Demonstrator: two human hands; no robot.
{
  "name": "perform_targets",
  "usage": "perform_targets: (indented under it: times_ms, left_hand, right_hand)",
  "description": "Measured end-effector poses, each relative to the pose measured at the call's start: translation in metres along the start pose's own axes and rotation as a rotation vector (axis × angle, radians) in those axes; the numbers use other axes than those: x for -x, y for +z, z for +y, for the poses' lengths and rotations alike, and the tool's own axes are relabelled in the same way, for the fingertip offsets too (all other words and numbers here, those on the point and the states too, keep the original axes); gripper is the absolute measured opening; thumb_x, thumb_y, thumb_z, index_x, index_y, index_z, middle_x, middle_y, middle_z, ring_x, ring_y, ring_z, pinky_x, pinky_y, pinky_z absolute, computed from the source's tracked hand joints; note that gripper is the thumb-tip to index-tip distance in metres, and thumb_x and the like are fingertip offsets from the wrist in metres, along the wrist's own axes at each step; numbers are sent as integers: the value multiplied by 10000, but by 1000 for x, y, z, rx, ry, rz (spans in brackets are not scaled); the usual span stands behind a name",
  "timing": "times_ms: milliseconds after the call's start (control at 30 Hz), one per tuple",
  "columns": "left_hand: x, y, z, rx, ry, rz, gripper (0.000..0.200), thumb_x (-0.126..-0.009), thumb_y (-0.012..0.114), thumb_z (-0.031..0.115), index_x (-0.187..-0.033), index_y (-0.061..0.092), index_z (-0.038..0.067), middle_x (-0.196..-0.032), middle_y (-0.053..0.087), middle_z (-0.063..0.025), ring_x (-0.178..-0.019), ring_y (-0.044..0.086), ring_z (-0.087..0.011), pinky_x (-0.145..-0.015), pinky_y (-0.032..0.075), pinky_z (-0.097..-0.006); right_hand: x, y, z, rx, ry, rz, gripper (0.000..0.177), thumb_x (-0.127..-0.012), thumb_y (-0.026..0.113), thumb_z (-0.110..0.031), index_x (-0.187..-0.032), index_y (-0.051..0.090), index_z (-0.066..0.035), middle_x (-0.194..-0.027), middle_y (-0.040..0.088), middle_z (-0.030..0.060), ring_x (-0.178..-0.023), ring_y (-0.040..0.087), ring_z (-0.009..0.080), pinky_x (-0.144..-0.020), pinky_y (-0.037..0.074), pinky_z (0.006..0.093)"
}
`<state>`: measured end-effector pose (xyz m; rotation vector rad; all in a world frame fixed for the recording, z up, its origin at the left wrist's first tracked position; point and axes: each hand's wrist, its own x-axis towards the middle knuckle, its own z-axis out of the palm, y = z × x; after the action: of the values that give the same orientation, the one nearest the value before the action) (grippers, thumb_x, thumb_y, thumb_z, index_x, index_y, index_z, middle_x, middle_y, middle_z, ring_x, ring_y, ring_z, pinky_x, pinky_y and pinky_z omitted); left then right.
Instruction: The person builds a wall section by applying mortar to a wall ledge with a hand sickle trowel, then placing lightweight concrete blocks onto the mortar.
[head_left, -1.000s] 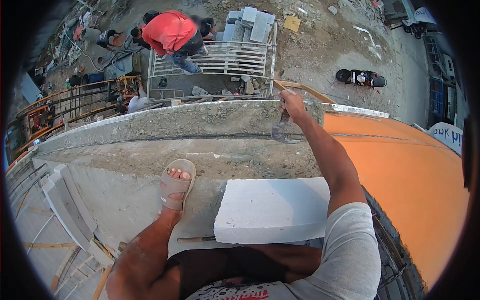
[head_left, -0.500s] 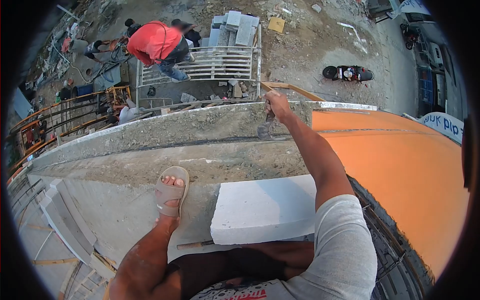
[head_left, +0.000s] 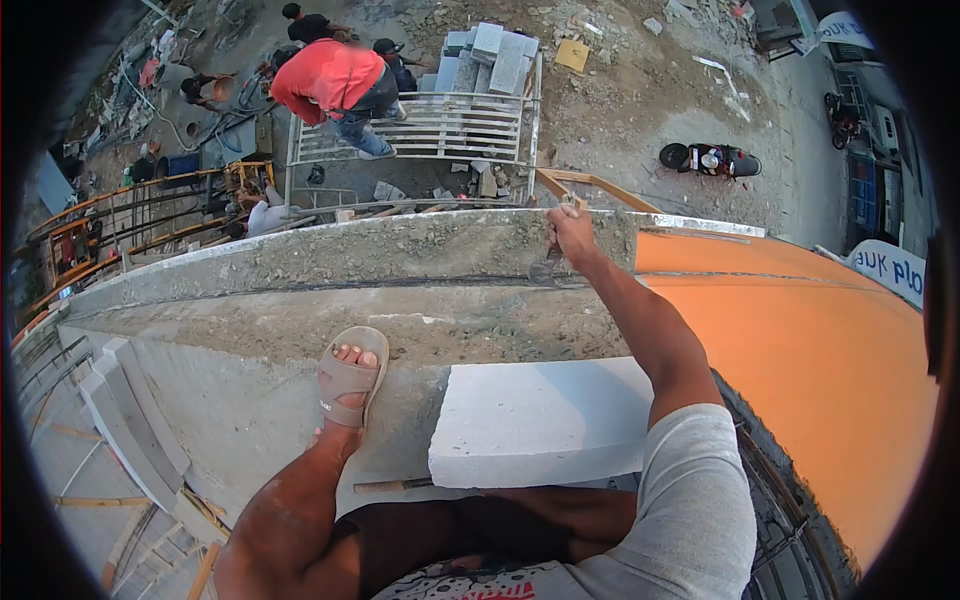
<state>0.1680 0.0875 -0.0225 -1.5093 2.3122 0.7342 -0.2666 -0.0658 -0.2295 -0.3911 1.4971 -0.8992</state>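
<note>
My right hand [head_left: 572,232] is closed round the handle of a trowel, whose dull metal blade [head_left: 546,270] hangs over the rough concrete ledge [head_left: 440,245] near a dark groove. Just right of that hand starts an orange-painted surface [head_left: 770,310]. A white block [head_left: 540,418] lies on the concrete below my right forearm. My left hand does not show in the view. My sandalled foot [head_left: 353,378] rests on the concrete left of the block.
Beyond the ledge, a person in a red shirt [head_left: 335,80] stands on a slatted platform [head_left: 450,130] beside stacked grey blocks [head_left: 485,70]. Other people are lower left. A motorcycle [head_left: 710,160] stands on the ground. A tool handle [head_left: 385,486] lies by the white block.
The whole view has shifted slightly, so most things appear a little farther right. My right hand still holds the trowel over the ledge, with its blade tilted a little differently.
</note>
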Motion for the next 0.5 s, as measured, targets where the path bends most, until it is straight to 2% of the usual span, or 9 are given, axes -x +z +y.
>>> perform_targets:
  times_ms: [33,133,267,300,367,433,500]
  left_hand:
    - [-13,-2,0,3,12,20,784,-805,522,-27,-1531,282,148,-1526,320,-123,-1394,300,-346,-1169,236,-435]
    - [-19,-6,0,28,1,-8,786,-805,523,-27,-1532,279,148,-1527,319,-124,-1393,300,-346,-1169,237,-436]
    - [-22,-8,-2,44,7,-35,774,-815,527,-15,-1530,280,147,-1526,319,-123,-1393,298,-337,-1168,241,-427]
    - [-22,-9,-2,39,8,-40,771,-817,528,-12,-1530,280,147,-1525,319,-123,-1393,297,-334,-1168,242,-424]
    - [-22,-10,-2,24,20,-39,765,-822,530,-7,-1529,280,146,-1525,319,-122,-1393,296,-329,-1168,243,-420]
    - [-22,-13,-1,-13,27,31,760,-827,532,-1,-1528,280,146,-1524,319,-122,-1393,295,-324,-1168,245,-415]
    - [-11,-12,1,5,56,-17,757,-829,533,2,-1527,280,146,-1524,319,-122,-1393,295,-322,-1168,246,-413]
  right_hand:
    - [-13,4,-10,58,-26,-3,199,-884,626,-164,-743,544,-50,-610,459,-3,-479,466,110,-464,429,301]
    - [-2,12,-62,-19,-43,-11,194,-887,623,-158,-751,555,-39,-598,448,-11,-471,455,108,-467,422,292]
    - [6,9,-83,-83,-124,-46,181,-892,614,-148,-760,561,-37,-614,460,-11,-463,440,101,-458,414,296]
    - [4,1,-65,-88,-119,-52,181,-892,614,-148,-760,561,-37,-614,460,-11,-463,440,101,-458,414,296]
    - [-3,-25,-9,-97,47,-1,179,-891,617,-140,-757,554,-40,-620,463,-7,-471,449,102,-460,419,292]
    - [-24,-6,-14,-19,2,-20,179,-893,618,-141,-759,555,-41,-617,459,-7,-475,453,105,-462,420,291]
    - [2,-14,6,71,72,31,179,-895,619,-142,-760,555,-43,-614,454,-7,-478,457,108,-464,421,290]
